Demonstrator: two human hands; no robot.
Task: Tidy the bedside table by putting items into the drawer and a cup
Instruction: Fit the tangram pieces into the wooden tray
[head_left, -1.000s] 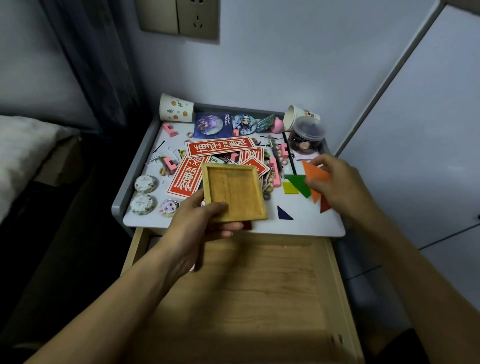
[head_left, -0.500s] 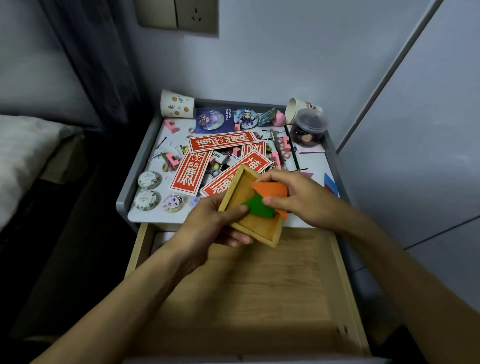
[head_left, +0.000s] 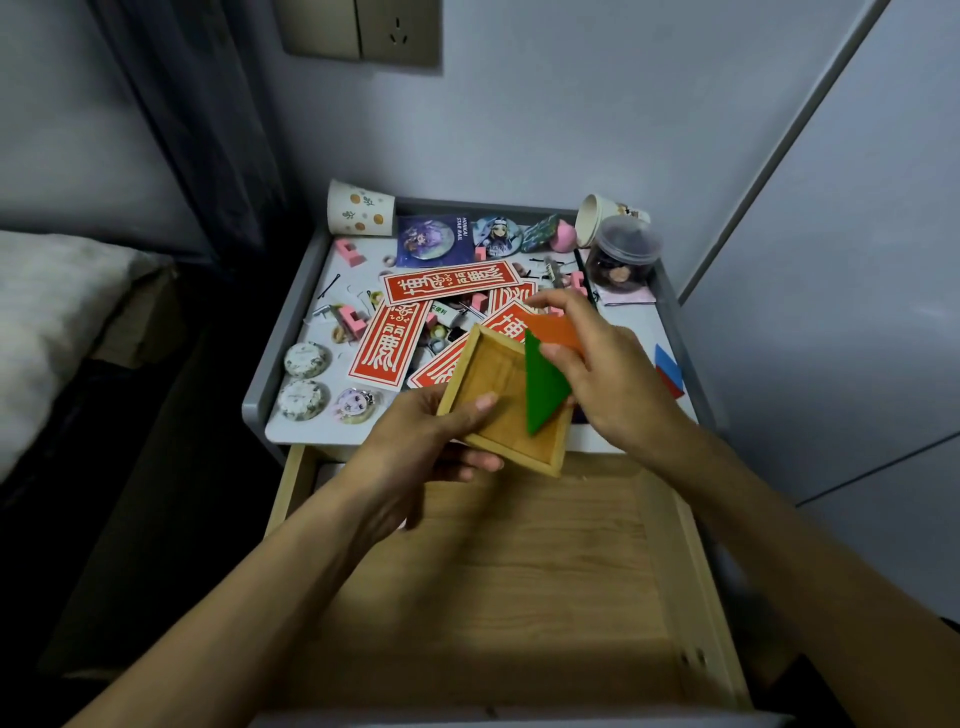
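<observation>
Wooden tray (head_left: 498, 395), square and shallow, is held tilted above the front edge of the surface (head_left: 636, 325), over the open drawer (head_left: 519, 597). The left hand (head_left: 415, 441) holds the tray at its near-left corner: thumb laid on the inner floor, fingers curled beneath. The grip of the right hand (head_left: 613, 374) pinches two flat pieces together at the tray's right side. The green triangle (head_left: 543, 389) slants down from this grip, its lower point inside the tray near the right rim. The orange piece (head_left: 558, 330) sits above it, under the fingers, beyond the tray's far corner. A blue piece (head_left: 667, 361) and a red piece (head_left: 675, 387) lie together at the right edge of the surface. One paper cup (head_left: 361, 214) is at the back-left corner; a second cup (head_left: 597, 218) lies on its side near the back-right corner.
</observation>
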